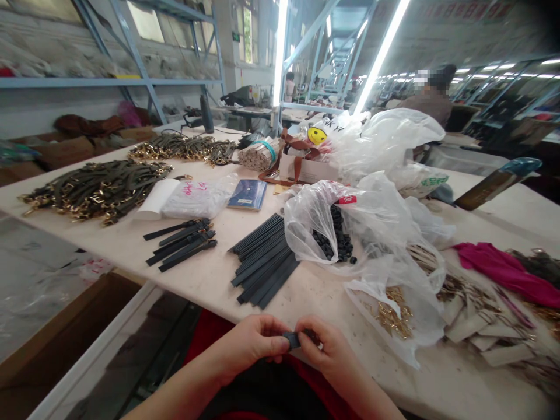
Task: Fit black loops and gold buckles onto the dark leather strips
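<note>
At the table's front edge, my left hand (259, 339) pinches a short visible piece of dark strap (292, 340) between thumb and fingers. My right hand (322, 345) is closed on the strap's other side, close to the left; its fingers partly hide a small dark bit that I cannot make out. Beyond my hands lies a fanned stack of dark flat straps (262, 262). Small black loops (345, 242) spill from a clear plastic bag (301, 224) beside it. Several dark straps with metal fittings (181, 244) lie to the left.
Gold-coloured metal hardware (396, 312) sits in another bag at right, near pale straps (494, 326) and a magenta cloth (507, 268). Finished-looking straps with clasps (100, 186) are heaped at left, near a blue booklet (247, 194). A cardboard box (83, 326) stands below the table. Another person (431, 102) is far back.
</note>
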`<act>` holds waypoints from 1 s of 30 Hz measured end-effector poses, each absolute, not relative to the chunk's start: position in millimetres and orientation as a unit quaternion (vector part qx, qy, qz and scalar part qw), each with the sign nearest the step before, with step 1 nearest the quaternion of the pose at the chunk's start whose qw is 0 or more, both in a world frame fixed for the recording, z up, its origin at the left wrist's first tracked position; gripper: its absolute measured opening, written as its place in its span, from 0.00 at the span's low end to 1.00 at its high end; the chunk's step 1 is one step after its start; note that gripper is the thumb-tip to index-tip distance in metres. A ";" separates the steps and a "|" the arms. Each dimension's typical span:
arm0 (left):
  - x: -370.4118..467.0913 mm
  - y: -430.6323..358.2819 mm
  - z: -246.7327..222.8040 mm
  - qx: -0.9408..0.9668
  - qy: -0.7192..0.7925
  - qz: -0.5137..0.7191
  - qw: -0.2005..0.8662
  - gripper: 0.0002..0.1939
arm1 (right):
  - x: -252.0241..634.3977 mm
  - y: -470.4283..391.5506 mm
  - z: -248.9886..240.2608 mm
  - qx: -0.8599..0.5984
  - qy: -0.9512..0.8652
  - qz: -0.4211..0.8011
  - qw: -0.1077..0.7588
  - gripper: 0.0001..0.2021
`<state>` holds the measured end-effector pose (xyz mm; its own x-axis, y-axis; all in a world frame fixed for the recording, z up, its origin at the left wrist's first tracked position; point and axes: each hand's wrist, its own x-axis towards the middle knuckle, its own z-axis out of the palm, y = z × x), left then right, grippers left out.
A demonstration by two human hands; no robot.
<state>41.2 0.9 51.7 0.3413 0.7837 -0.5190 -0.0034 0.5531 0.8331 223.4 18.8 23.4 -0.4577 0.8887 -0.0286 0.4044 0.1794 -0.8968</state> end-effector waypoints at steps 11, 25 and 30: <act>46.9 2.1 44.0 0.436 0.507 0.251 0.700 0.13 | 228.7 14.3 25.5 -0.500 -0.684 0.491 0.204 0.04; 43.6 5.0 38.6 0.455 0.499 0.214 0.706 0.13 | 234.8 15.0 30.9 -0.448 -0.702 0.526 0.173 0.06; 51.0 3.4 43.8 0.432 0.500 0.215 0.719 0.11 | 233.7 10.1 32.3 -0.417 -0.747 0.490 0.168 0.07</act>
<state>51.0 3.4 43.8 0.4065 0.7418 -0.5333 0.1224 0.5343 0.8364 233.7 10.1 32.3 -0.5951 0.7882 -0.1569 0.4585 0.1726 -0.8718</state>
